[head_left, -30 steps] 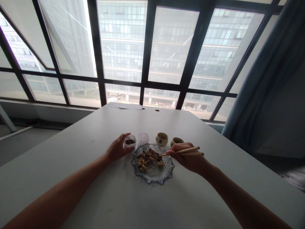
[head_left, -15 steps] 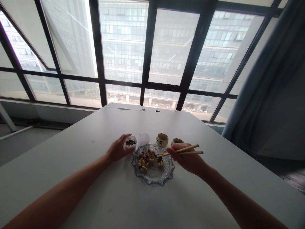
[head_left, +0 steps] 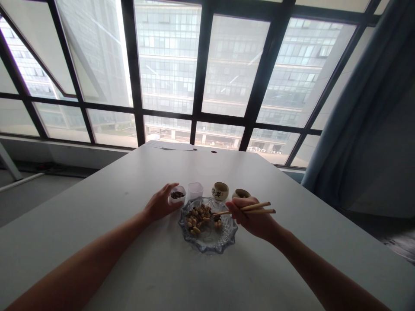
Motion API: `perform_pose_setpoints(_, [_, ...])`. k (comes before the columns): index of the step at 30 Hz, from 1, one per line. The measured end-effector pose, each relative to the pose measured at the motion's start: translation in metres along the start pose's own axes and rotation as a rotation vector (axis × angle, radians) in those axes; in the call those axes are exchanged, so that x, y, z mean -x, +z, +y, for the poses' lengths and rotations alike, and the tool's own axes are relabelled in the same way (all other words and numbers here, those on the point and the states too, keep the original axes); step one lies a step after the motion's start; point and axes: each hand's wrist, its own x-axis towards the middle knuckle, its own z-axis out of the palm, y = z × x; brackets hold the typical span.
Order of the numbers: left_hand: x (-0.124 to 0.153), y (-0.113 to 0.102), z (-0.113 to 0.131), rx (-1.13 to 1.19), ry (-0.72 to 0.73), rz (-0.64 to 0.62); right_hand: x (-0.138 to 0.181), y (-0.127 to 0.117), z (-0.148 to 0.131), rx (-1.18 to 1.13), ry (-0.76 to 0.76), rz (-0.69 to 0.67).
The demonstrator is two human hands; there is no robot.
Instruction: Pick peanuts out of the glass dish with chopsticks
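My left hand [head_left: 161, 202] curls its thumb and fingers around a small white cup [head_left: 177, 201] holding dark seeds [head_left: 177, 195]. Between the fingers of my right hand [head_left: 254, 218] is a pair of chopsticks [head_left: 257, 208]. Their tips reach into a scalloped glass bowl [head_left: 209, 247], at the right edge of a heap of mixed nuts and seeds [head_left: 197, 218]. A smaller cluster of nuts [head_left: 217, 222] lies apart in the bowl, below the tips. Whether the tips pinch a piece is too small to tell.
Behind the bowl stand a second white cup [head_left: 195, 190], a ceramic cup with dark lettering [head_left: 220, 191] and another ceramic cup [head_left: 241, 193] partly hidden by my right hand. Papers [head_left: 171, 147] lie at the far edge of the white table [head_left: 142, 268].
The chopstick tips have shifted slightly left and down toward the heap. My left hand keeps its hold on the white cup. The view has tilted very slightly.
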Motion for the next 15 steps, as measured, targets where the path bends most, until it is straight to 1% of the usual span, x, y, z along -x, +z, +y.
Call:
perform_pose_setpoints(5, [0.000,0.000,-0.001,-0.017,0.006,-0.018,0.000,0.001,0.000,-0.044,0.028,0.027])
perform_pose_setpoints(9, [0.000,0.000,-0.001,-0.014,0.003,-0.024,-0.002,0.000,0.003,-0.118,0.102,0.047])
perform_pose_setpoints(15, [0.000,0.000,-0.001,-0.012,-0.008,-0.022,-0.004,0.001,0.016,-0.222,0.217,0.168])
